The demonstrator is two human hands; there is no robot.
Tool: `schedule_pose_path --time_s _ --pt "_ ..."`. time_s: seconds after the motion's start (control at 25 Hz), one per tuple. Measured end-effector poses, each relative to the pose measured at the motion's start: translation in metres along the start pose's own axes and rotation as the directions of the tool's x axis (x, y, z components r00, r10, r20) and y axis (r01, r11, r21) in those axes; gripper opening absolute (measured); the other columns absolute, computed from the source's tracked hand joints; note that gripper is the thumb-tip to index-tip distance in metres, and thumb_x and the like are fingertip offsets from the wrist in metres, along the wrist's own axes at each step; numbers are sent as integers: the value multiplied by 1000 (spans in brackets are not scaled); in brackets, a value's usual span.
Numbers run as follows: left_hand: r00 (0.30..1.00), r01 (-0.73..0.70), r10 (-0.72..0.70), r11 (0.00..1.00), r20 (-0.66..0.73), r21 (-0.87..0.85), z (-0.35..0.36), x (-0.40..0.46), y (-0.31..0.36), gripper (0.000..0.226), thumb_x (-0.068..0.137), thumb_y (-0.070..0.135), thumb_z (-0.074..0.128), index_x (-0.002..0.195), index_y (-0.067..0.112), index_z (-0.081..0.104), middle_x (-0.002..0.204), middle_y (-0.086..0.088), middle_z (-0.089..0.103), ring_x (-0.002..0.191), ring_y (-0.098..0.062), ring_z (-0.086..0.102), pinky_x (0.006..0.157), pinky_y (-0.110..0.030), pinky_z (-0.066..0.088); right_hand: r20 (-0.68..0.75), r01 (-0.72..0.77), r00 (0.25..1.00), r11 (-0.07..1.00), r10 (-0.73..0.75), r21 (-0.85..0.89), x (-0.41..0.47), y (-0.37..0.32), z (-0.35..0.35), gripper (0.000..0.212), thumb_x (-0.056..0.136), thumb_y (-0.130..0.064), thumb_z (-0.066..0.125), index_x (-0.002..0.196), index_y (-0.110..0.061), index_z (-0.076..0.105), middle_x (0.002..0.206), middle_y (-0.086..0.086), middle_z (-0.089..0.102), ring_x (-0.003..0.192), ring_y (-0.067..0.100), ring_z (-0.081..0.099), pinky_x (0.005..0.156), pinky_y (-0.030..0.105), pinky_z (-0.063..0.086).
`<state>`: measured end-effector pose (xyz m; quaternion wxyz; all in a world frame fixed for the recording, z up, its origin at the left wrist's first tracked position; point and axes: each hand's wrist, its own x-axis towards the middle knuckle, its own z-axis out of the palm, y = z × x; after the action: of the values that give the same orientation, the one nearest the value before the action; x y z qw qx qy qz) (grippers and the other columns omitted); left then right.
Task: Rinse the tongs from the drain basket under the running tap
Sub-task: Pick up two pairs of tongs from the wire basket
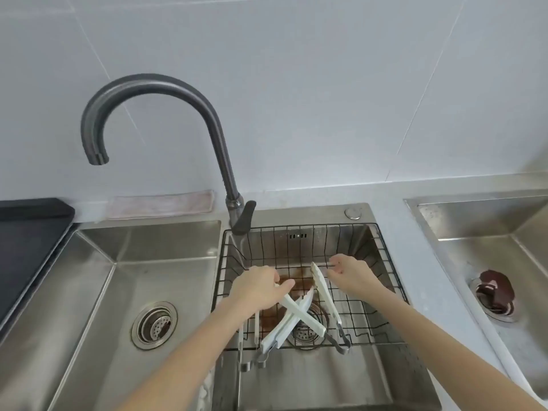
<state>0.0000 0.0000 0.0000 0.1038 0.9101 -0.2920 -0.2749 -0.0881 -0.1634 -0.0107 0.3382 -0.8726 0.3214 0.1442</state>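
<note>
Several white tongs with metal ends lie in the black wire drain basket (382,262), which is set in the middle sink. My left hand (258,287) is closed around the upper end of one pair of white tongs (299,314), which crosses over another pair. My right hand (351,272) hovers over the basket with its fingers loosely curled and apart, just right of the raised tip of a second pair of tongs (324,292); it grips nothing that I can see. The grey tap (207,114) arches left, its spout (98,158) over the left sink. No water shows.
The tap lever (246,215) stands at the basket's back left corner. A steel left sink (154,321) with a drain strainer lies beside the basket. Another sink (492,292) with a dark drain stopper is at the right. A black board (26,232) sits at far left.
</note>
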Motion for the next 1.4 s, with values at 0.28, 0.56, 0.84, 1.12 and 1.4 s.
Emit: schedule_pose_path --time_s 0.28,0.56,0.84,1.12,1.4 --pt "992 96 -101 993 74 73 38 14 -3 53 88 55 39 101 10 63 65 4 51 74 -20 55 68 -30 44 140 -145 981 988 138 44 10 19 28 43 93 -27 43 127 0 49 120 17 64 111 30 61 94 36 48" --pt "988 118 -120 993 96 25 51 17 -8 50 89 55 37 91 14 67 53 5 45 56 -14 50 59 -24 36 176 -154 976 978 129 139 10 24 43 30 94 -17 43 112 -3 62 83 4 69 51 -1 56 55 23 49" --pt "994 105 -102 967 23 -233 43 14 -4 39 90 43 45 100 11 63 92 -7 69 81 -18 62 65 -25 43 61 -34 998 982 23 188 -10 3 24 33 93 -19 45 123 -9 56 70 -1 69 58 -1 57 53 9 37" --pt "975 102 -223 541 -25 -835 14 -18 -13 18 91 20 53 105 9 53 93 -4 66 70 -12 67 62 -19 57 -132 141 985 954 -109 264 -44 -44 6 46 87 -30 58 128 -10 49 105 2 65 95 21 67 86 33 53" --pt "958 74 -285 190 17 -979 -11 -61 -64 17 92 9 49 109 8 53 96 -11 66 75 -16 66 53 -21 57 -127 298 954 910 -272 288 -79 -112 23 34 89 -32 56 118 -15 56 92 -2 63 93 20 64 86 38 55"
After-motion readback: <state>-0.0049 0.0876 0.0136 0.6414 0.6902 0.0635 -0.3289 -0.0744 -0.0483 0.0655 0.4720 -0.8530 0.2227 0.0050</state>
